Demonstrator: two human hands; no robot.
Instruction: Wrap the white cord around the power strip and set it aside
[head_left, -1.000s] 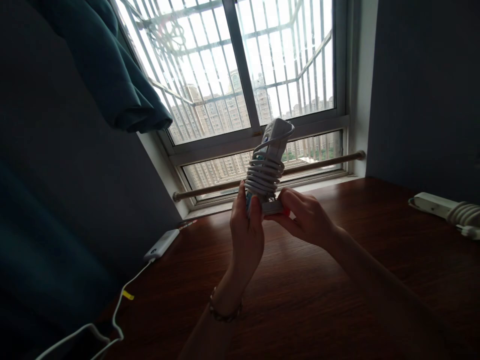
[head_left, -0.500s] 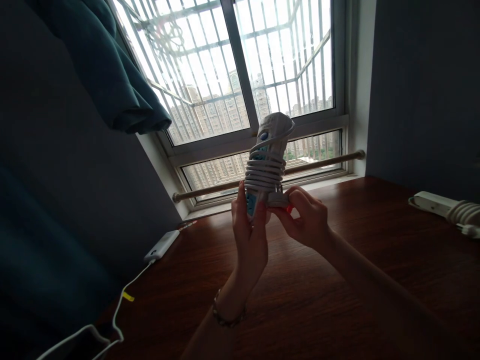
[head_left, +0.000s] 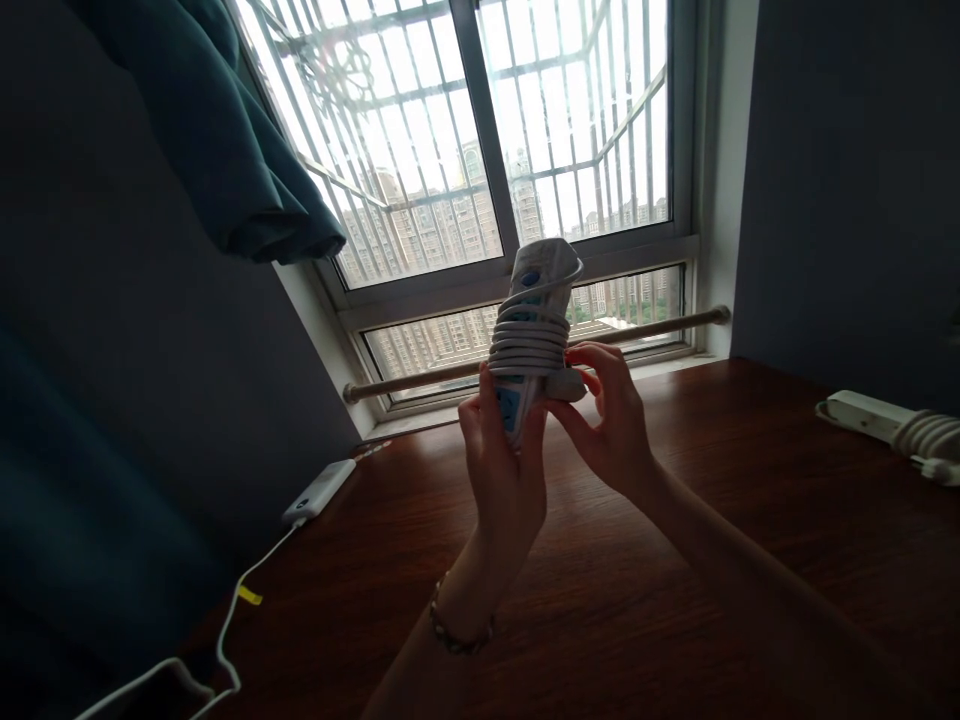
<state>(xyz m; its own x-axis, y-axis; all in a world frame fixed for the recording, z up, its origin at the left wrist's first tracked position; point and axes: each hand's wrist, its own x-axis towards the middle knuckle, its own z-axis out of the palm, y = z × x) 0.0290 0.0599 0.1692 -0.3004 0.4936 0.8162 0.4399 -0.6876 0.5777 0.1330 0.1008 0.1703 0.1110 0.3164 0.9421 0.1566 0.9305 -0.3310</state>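
My left hand (head_left: pixel 502 480) is closed round the lower end of a white power strip (head_left: pixel 546 264) with blue socket panels, held up in front of the window. A white cord (head_left: pixel 529 342) is wound in several turns round the strip's middle, and one loop passes over its upper end. At the strip's right side is the cord's plug (head_left: pixel 564 386). My right hand (head_left: pixel 611 430) has its thumb under the plug and its index finger above it, by the cord turns. The plug's prongs cannot be made out.
Below is a dark wooden table (head_left: pixel 645 600). A second white power strip (head_left: pixel 866 412) with wound cord lies at right. A white box-shaped device (head_left: pixel 321 490) with a cable (head_left: pixel 232 620) lies at left. A rail (head_left: pixel 645 328) crosses the window; a blue curtain (head_left: pixel 232 170) hangs left.
The power strip has dipped slightly. My right hand's fingers have shifted on the plug: the index finger has moved up towards the cord turns, and the plug now sticks out more to the right.
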